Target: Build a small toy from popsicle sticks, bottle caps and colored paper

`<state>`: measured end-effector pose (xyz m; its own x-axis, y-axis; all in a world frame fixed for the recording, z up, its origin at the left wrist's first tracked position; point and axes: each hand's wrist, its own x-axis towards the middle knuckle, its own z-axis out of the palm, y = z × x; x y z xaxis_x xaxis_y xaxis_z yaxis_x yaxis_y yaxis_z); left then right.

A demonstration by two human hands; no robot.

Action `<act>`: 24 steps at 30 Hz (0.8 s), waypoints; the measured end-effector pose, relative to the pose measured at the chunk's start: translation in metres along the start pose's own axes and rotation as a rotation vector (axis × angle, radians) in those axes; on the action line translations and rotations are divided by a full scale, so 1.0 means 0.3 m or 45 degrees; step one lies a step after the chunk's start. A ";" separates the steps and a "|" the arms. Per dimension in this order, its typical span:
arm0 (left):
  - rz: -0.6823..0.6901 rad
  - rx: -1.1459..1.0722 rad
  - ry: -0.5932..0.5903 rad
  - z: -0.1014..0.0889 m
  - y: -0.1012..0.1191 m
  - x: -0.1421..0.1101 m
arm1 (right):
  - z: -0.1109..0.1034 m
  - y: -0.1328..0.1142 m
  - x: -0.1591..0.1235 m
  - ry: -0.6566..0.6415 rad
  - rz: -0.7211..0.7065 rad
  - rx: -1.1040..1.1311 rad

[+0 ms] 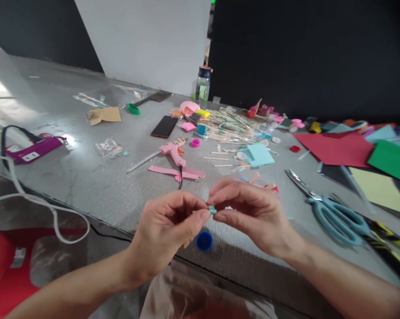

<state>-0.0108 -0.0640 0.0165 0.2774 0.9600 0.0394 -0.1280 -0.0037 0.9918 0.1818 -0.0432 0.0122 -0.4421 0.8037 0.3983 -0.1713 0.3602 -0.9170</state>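
Both hands meet above the near table edge. My left hand (pixel 168 230) and my right hand (pixel 249 212) pinch a tiny light-blue piece (pixel 212 209) between their fingertips. A blue bottle cap (pixel 204 240) sits just under my left fingers; whether the hand holds it or it lies on the table I cannot tell. Behind the hands lie a pink glue gun (pixel 173 153) with its black cord and a strip of pink paper (pixel 173 172).
Teal-handled scissors (pixel 332 212) lie to the right, with red (pixel 335 148), green (pixel 392 160) and yellow (pixel 379 188) paper sheets beyond. Wooden sticks, caps and scraps crowd the middle. A black phone (pixel 164 126), a bottle (pixel 203 84), brown card (pixel 105 115) and a purple device (pixel 33 148) with cables lie left.
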 end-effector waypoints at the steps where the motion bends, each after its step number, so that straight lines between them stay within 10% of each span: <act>1: -0.024 -0.021 -0.024 0.009 0.000 0.007 | -0.006 -0.002 -0.005 0.022 -0.008 0.006; 24: -0.031 0.070 -0.447 0.214 -0.063 0.215 | -0.200 -0.003 -0.170 0.543 0.003 -0.126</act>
<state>0.0705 -0.0199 0.0082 0.5915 0.8051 0.0454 -0.0684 -0.0061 0.9976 0.2574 -0.0561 -0.0061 -0.0358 0.9209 0.3882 -0.0763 0.3848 -0.9199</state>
